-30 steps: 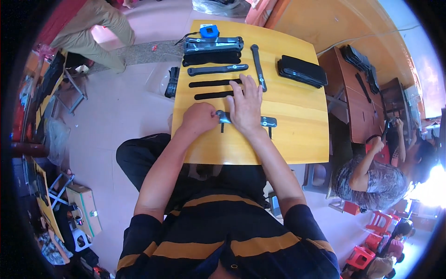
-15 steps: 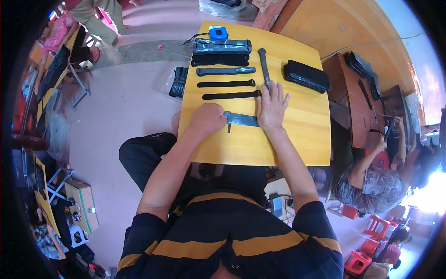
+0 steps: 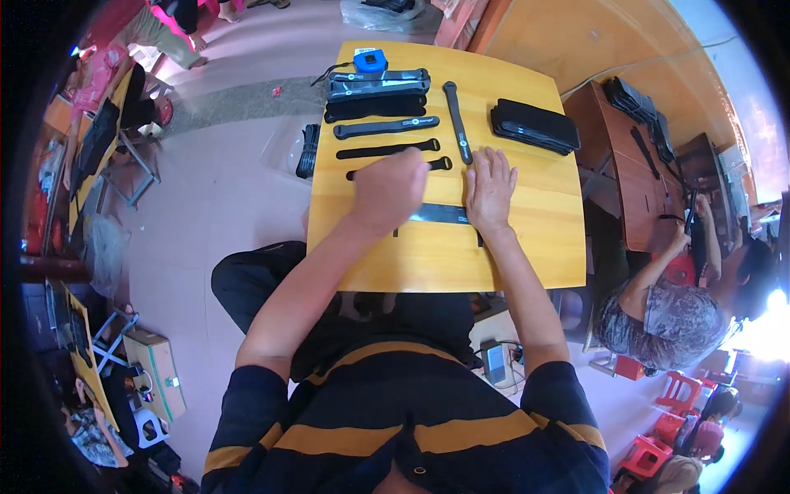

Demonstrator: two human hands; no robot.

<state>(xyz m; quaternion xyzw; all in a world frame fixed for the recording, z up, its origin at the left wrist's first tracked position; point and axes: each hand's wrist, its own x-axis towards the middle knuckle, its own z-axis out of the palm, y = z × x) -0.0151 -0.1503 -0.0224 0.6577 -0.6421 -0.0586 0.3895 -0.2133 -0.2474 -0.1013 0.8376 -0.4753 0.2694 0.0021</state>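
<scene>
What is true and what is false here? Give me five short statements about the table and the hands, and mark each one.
1. A blue device lies near the far edge of the table. True.
2. The two hands are touching. False: a dark strap shows in the gap between the left hand and the right hand.
3. The table is bright red. False: it is yellow.
4. The strap runs up to the right hand. True.
5. The thick black stack is right of the blue device. True.

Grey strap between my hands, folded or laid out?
Laid out where visible: the grey strap runs straight on the table between your left hand and right hand; ends hidden.
</scene>
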